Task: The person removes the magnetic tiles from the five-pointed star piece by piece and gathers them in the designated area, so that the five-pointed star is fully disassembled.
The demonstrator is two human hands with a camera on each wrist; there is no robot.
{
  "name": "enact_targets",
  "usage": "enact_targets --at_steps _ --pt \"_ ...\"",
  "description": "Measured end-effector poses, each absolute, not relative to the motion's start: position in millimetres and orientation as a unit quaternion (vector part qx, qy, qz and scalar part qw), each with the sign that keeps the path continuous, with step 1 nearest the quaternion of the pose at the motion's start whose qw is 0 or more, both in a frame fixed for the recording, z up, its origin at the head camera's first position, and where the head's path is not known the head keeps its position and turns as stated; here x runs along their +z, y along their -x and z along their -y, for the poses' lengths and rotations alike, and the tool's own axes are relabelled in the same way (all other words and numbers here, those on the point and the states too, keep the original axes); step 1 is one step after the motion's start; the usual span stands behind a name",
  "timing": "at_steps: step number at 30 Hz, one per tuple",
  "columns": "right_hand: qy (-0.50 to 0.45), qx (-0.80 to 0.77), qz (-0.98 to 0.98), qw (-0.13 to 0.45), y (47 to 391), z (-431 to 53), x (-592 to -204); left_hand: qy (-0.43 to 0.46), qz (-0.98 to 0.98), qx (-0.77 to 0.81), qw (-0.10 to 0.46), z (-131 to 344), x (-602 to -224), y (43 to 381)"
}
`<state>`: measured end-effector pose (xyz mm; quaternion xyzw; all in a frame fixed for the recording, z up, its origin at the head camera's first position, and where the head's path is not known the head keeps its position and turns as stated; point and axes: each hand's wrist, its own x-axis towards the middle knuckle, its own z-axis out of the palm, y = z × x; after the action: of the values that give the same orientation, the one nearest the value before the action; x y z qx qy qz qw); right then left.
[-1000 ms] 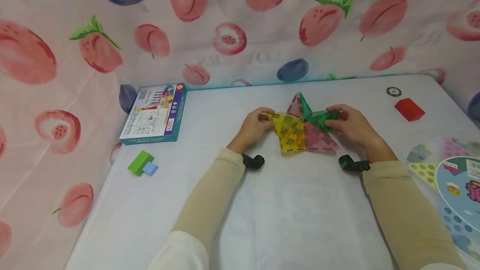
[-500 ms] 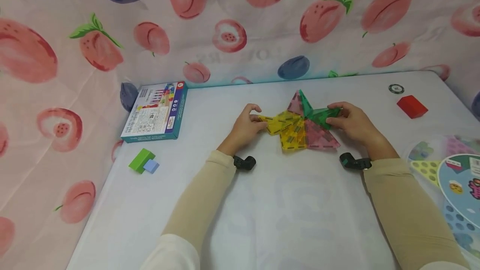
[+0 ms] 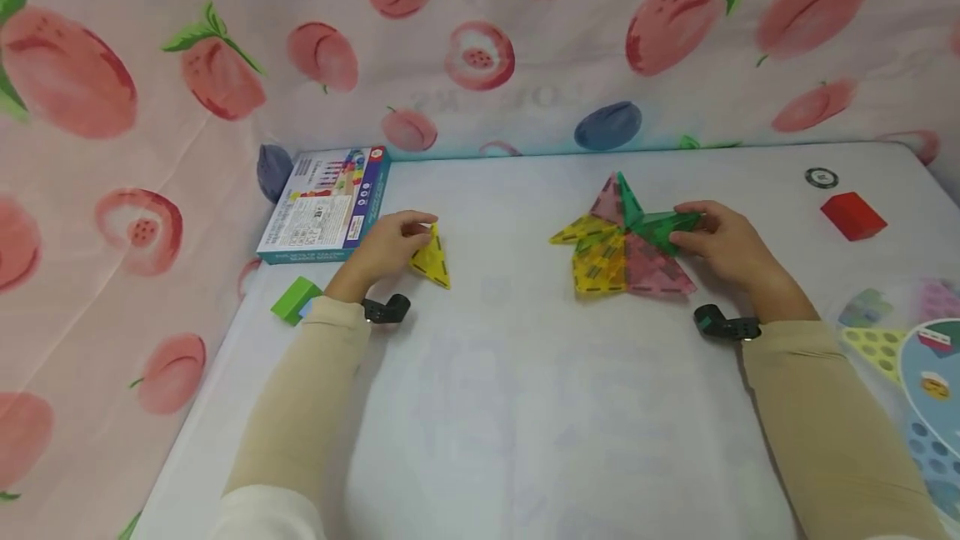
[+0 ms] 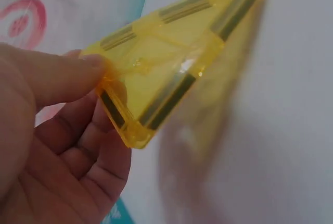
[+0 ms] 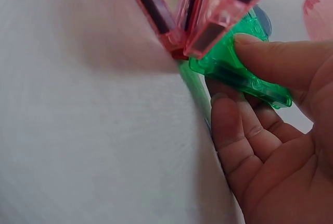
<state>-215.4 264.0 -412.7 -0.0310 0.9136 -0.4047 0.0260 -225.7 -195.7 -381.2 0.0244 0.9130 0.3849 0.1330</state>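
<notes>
Head view: tile star [image 3: 611, 252] rested on counter [image 3: 510, 407]; left hand [image 3: 386, 247] pinched yellow triangle [image 3: 432, 261] near box [image 3: 311, 215], well apart from star; right hand [image 3: 722, 244] gripped star's green tile [image 3: 657, 232]. Left wrist view: yellow triangle held at one end. Right wrist view: pink tiles [image 5: 234, 10] beside green tile.

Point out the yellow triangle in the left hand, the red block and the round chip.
Yellow triangle [image 4: 162, 63]: left wrist view, middle of its face.
Red block [image 3: 853, 213]: head view, its upper face.
Round chip [image 3: 822, 178]: head view, its centre.
</notes>
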Motion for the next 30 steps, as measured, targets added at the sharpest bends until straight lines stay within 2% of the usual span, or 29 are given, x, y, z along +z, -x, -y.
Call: enact_targets --at_steps 4,8,12,23,27,30 --pt "0.027 -0.403 -0.915 0.023 215 -267 -413 -0.028 -0.927 0.349 0.135 209 -379 224" --pt "0.031 -0.401 -0.915 0.026 215 -268 -414 -0.06 -0.941 0.293 0.158 207 -384 213" --pt "0.035 -0.399 -0.916 0.022 216 -266 -415 -0.087 -0.95 0.254 0.157 203 -393 205" --pt "0.034 -0.403 -0.914 0.028 216 -265 -415 -0.042 -0.956 0.243 0.157 216 -391 214" --pt "0.033 -0.405 -0.913 0.028 216 -265 -416 -0.061 -0.954 0.256 0.143 203 -385 215" --pt "0.03 -0.405 -0.913 0.028 217 -265 -416 -0.101 -0.945 0.287 0.12 175 -379 217"
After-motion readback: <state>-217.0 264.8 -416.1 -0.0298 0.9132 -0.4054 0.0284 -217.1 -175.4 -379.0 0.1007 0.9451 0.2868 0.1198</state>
